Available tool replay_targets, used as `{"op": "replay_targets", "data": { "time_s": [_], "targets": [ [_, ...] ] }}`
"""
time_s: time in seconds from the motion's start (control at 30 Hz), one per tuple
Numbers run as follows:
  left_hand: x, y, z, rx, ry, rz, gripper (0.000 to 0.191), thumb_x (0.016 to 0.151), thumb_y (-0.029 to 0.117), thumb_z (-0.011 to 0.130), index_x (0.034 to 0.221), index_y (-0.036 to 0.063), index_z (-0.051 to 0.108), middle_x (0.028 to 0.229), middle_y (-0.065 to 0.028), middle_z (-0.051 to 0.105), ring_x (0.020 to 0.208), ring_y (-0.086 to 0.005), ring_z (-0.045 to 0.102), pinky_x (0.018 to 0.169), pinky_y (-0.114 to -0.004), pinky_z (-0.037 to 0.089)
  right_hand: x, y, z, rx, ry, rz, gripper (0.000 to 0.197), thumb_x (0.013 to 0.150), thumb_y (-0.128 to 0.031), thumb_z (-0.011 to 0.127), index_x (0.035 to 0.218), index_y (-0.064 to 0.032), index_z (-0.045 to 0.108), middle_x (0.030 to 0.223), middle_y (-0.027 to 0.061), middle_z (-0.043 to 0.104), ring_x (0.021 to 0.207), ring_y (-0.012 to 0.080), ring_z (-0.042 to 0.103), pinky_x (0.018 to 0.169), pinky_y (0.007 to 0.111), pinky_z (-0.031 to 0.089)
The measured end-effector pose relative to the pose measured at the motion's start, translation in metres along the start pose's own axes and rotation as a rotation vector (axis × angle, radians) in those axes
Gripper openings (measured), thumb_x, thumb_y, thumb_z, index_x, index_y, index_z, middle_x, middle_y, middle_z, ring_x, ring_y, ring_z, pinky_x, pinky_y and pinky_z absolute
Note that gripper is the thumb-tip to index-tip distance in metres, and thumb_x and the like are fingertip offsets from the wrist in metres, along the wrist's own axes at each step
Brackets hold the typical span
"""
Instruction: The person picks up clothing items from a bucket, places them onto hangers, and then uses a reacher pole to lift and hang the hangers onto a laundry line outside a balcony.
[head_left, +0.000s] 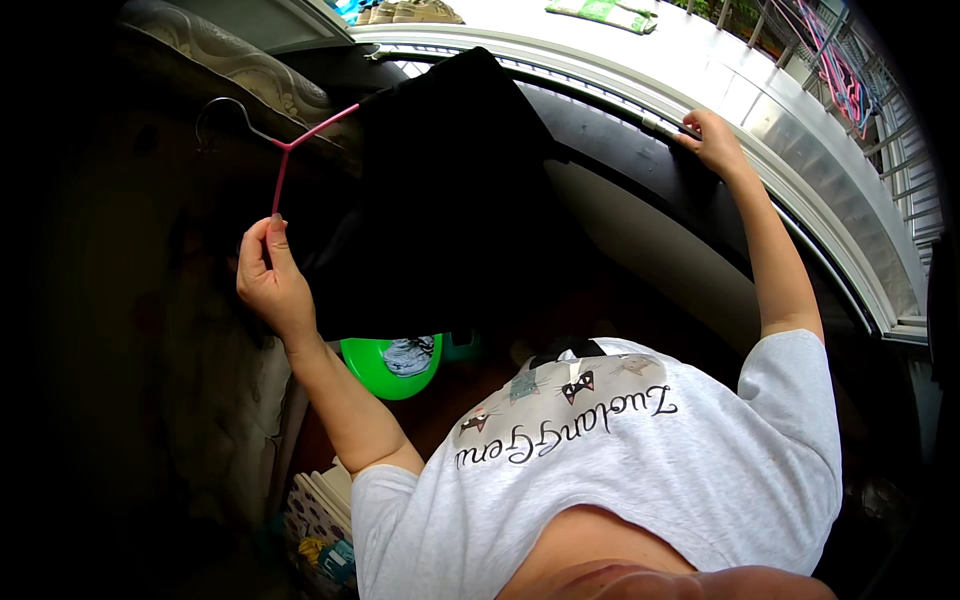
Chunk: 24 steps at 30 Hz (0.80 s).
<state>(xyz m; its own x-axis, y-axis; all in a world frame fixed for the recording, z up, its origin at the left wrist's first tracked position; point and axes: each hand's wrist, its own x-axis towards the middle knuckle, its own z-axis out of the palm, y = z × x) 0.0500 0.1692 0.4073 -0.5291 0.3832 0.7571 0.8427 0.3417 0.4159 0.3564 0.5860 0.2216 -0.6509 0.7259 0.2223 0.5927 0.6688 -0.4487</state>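
My left hand (276, 281) pinches one arm of a pink clothes hanger (319, 125) between thumb and fingers. The hanger's bare metal hook (225, 100) points away to the left. A black garment (457, 195) hangs on the hanger's other arm and spreads in front of me; its folds are too dark to make out. Over by the window, my right hand (716, 146) grips the end of a slim black pole (600, 100) with a light-coloured joint. The pole runs leftward along the sill, partly behind the garment, to a pale tip (375, 52).
Below the garment stands a bright green basin (390, 381) with grey patterned cloth (410, 355) inside. A white window frame (787, 195) curves along the right. Beyond it are shoes (416, 12), a green-and-white cloth (604, 13) and several hangers (847, 86) near metal bars. A patterned curtain (225, 56) hangs at upper left.
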Motion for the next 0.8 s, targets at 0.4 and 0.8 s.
{"op": "replay_targets", "data": {
  "time_s": [0.4,0.8],
  "targets": [
    [0.040,-0.007,-0.014,-0.040,0.031,-0.019,0.019,0.087,0.018,0.058,0.084,0.0007,0.062,0.074,-0.0031,0.063,0.069,-0.0098,0.055,0.064,-0.022,0.043,-0.027,-0.044,0.003,-0.306,0.060,-0.031,0.024,0.083,-0.025,0.057,0.088,-0.0024,0.049,0.089,0.0159,0.057,0.083,0.0349,0.056,0.068,0.042,0.047],
    [0.085,-0.072,-0.042,-0.052,0.106,0.084,0.020,0.085,0.023,0.060,0.081,0.0035,0.063,0.066,-0.0044,0.061,0.057,-0.0118,0.052,0.052,-0.024,0.040,-0.209,-0.090,0.002,0.468,0.079,0.206,0.029,0.079,-0.017,0.065,0.063,-0.0049,0.045,0.055,-0.0024,0.038,0.053,0.0071,0.033,0.048,0.025,0.029]
  ]
}}
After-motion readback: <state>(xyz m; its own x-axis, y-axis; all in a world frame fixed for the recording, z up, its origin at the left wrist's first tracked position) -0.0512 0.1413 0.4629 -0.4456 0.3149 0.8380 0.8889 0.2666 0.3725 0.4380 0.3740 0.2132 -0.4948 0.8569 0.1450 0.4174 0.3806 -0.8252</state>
